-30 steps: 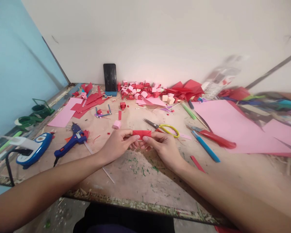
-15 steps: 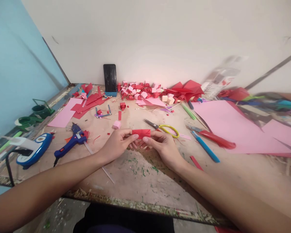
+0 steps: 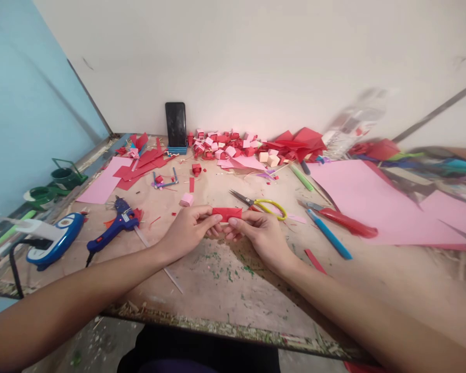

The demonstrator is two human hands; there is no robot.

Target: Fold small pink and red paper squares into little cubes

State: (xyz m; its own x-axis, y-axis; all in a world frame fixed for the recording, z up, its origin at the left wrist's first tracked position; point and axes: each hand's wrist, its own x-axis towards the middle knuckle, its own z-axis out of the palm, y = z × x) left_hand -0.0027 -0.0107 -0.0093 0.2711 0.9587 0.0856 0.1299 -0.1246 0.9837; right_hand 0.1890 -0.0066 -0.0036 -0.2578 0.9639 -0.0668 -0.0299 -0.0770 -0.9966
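A small folded piece of red paper is pinched between both hands, above the middle of the table. My left hand grips its left end, thumb in front and fingers behind. On the right end, my right hand does the same. The fingertips behind the paper are partly hidden. Just beyond my right hand lie scissors with yellow handles, blades pointing left. A pink paper cube sits close to my left hand.
Left are a blue glue gun with a glue stick and a blue-white power strip. A phone stands at the back beside heaped paper cubes. Rightward lie a blue pen, a red-handled cutter and pink sheets.
Both hands keep hold of the folded red paper at nearly the same spot. The fingers beneath it have shifted slightly.
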